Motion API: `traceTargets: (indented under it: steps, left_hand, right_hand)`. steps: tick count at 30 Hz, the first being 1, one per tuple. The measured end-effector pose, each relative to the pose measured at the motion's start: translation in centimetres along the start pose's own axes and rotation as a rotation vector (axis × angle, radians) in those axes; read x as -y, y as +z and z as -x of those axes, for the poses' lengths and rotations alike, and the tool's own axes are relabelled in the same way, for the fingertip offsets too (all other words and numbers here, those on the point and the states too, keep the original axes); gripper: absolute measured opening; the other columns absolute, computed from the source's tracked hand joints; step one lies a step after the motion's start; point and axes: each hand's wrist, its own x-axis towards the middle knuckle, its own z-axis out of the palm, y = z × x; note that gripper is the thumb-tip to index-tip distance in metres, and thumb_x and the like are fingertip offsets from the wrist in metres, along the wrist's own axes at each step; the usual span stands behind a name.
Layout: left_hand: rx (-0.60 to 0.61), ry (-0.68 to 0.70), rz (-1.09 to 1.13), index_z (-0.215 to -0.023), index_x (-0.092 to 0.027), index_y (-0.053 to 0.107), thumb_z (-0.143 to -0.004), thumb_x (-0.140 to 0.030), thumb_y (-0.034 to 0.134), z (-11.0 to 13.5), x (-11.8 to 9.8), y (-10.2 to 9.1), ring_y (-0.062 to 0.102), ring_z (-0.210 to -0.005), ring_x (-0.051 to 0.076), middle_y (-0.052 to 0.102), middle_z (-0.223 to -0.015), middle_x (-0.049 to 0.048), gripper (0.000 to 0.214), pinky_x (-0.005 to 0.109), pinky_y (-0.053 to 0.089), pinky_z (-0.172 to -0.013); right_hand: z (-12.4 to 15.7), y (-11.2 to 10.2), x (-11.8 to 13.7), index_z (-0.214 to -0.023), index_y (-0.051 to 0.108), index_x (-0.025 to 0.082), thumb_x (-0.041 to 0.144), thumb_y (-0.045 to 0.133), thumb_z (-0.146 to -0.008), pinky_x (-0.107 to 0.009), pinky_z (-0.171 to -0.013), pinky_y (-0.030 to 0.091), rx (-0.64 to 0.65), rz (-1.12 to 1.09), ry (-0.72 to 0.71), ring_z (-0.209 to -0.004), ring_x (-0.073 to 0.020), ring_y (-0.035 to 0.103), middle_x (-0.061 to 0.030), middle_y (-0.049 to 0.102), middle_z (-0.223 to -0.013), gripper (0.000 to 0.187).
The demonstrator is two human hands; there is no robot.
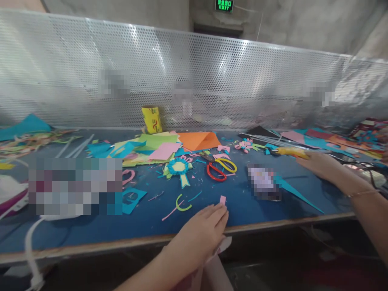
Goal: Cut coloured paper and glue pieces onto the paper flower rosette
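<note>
My left hand (204, 226) is at the table's front edge, fingers pressed together, with a small pink paper piece (222, 200) showing at its fingertips. Off to the right, my right hand (318, 163) is wrapped round a yellow glue gun (291, 152), held low over the table. A blue paper rosette (178, 166) with a pale centre and tail lies in the middle. Beside it are scissors (216, 171) with one red and one yellow handle. A green curved paper strip (183, 205) and thin pink and blue strips lie left of my left hand.
Coloured paper sheets (163, 151) and a yellow packet (152, 120) stand or lie at the back, before a perforated metal screen (212, 81). A phone (263, 182) and a pointed blue paper strip (298, 194) lie right. Glue sticks (81, 146) lie left.
</note>
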Motion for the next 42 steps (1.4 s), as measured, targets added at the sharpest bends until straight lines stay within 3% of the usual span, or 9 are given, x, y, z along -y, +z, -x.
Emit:
traceTargets:
  steps: [2,5,8,10,17,30,42]
  left_hand:
    - [0.016,0.045,-0.022,-0.120,-0.012,0.042,-0.082,-0.018,0.035,0.1,-0.2,0.1,0.041,-0.116,0.017,0.045,-0.127,0.0089,0.039,0.028,0.034,-0.097]
    - [0.018,0.069,-0.053,-0.125,-0.010,0.036,-0.078,-0.009,0.034,0.2,-0.5,0.3,0.044,-0.114,0.017,0.039,-0.132,0.0120,0.047,0.028,0.038,-0.093]
    - [-0.018,0.083,-0.046,-0.123,-0.009,0.038,-0.076,-0.005,0.033,-0.1,-0.6,0.6,0.044,-0.114,0.017,0.041,-0.131,0.0119,0.048,0.029,0.039,-0.093]
    - [-0.055,0.115,-0.016,-0.120,-0.011,0.042,-0.076,-0.005,0.035,-0.2,-0.5,0.7,0.043,-0.115,0.017,0.045,-0.128,0.0103,0.045,0.030,0.038,-0.094]
    - [-0.111,0.096,0.075,-0.108,-0.013,0.053,-0.078,-0.012,0.041,-0.4,-0.1,1.0,0.052,-0.101,0.018,0.058,-0.111,0.0069,0.032,0.032,0.042,-0.091]
    - [-0.123,0.096,0.086,-0.107,-0.013,0.054,-0.081,-0.015,0.039,-0.5,-0.2,0.8,0.051,-0.100,0.017,0.060,-0.107,0.0063,0.030,0.032,0.043,-0.090]
    - [-0.212,0.097,0.051,-0.103,-0.013,0.056,-0.083,-0.016,0.038,-0.8,-0.4,0.6,0.053,-0.094,0.014,0.063,-0.101,0.0047,0.027,0.030,0.044,-0.088]
  right_hand:
    - [1.2,-1.8,2.8,-0.070,0.054,0.017,0.036,0.047,-0.072,-0.028,-0.050,0.033,0.071,0.007,-0.017,-0.049,-0.0147,0.048,-0.0078,0.057,-0.061,0.021]
    - [3.8,-3.6,7.7,-0.075,0.049,0.017,0.036,0.045,-0.073,-0.028,-0.054,0.035,0.026,0.041,-0.162,-0.063,-0.0178,0.053,-0.0084,0.057,-0.071,0.019]
    - [6.4,-3.8,11.5,-0.088,0.048,0.015,0.036,0.043,-0.075,-0.027,-0.055,0.038,-0.013,0.054,-0.295,-0.071,-0.0193,0.055,-0.0092,0.058,-0.083,0.025]
    - [7.7,-3.1,12.7,-0.093,0.048,0.014,0.035,0.041,-0.076,-0.028,-0.056,0.039,-0.037,0.065,-0.376,-0.076,-0.0208,0.056,-0.0103,0.058,-0.085,0.028]
    - [9.1,-1.0,12.3,-0.096,0.048,0.011,0.033,0.037,-0.080,-0.026,-0.048,0.038,-0.120,0.097,-0.459,-0.070,-0.0189,0.056,-0.0140,0.057,-0.089,0.030]
    - [9.4,-1.2,12.5,-0.094,0.048,0.011,0.033,0.037,-0.083,-0.025,-0.052,0.039,-0.145,0.089,-0.523,-0.068,-0.0169,0.054,-0.0090,0.056,-0.078,0.027]
    - [9.4,-2.2,12.5,-0.096,0.050,0.008,0.034,0.041,-0.081,-0.025,-0.048,0.034,-0.220,0.173,-0.568,-0.064,-0.0154,0.053,-0.0073,0.056,-0.075,0.031]
